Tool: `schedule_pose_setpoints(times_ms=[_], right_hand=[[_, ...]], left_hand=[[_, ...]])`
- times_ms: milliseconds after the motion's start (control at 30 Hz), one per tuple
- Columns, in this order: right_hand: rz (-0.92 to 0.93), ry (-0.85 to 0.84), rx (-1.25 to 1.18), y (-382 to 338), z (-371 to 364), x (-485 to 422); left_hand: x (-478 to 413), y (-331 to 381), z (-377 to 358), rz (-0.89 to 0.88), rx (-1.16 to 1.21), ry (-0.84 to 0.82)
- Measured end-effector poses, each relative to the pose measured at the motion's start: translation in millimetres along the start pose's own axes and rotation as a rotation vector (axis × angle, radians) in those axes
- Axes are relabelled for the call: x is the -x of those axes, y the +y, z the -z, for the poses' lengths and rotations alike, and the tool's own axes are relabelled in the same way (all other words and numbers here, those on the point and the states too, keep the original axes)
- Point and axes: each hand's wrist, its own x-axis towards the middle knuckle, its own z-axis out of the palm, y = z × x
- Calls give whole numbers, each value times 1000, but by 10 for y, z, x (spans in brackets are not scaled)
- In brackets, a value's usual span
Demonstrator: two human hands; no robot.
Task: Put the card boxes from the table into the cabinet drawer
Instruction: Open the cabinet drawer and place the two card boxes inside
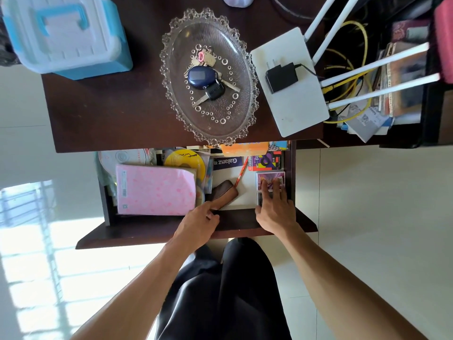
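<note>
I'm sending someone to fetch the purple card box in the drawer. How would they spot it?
Look into the open drawer below the dark tabletop, along its right wall. The purple card box lies flat there, under the fingertips of the right hand. It sits just nearer the front than the red, purple and yellow box, and shows a purple picture inside a pale border.

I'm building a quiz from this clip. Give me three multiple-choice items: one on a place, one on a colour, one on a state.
1. Where do the keys lie?
A. glass tray
B. drawer
C. router

2. What colour is the notebook in the drawer?
A. green
B. pink
C. black

3. What is the right hand doing?
A. hanging clear of the cabinet
B. fingers flat on the card boxes in the drawer
C. lifting the tray

Answers: 1 A, the keys sit mid-tray; 2 B, its cover is pink; 3 B, its fingers rest on the boxes.
</note>
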Motion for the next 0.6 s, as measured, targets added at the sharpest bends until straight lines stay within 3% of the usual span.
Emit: schedule_pose_setpoints(times_ms=[600], right_hand=[[-17, -180, -54, 18, 210, -42]], left_hand=[[119, -131, 142, -33, -74, -66]])
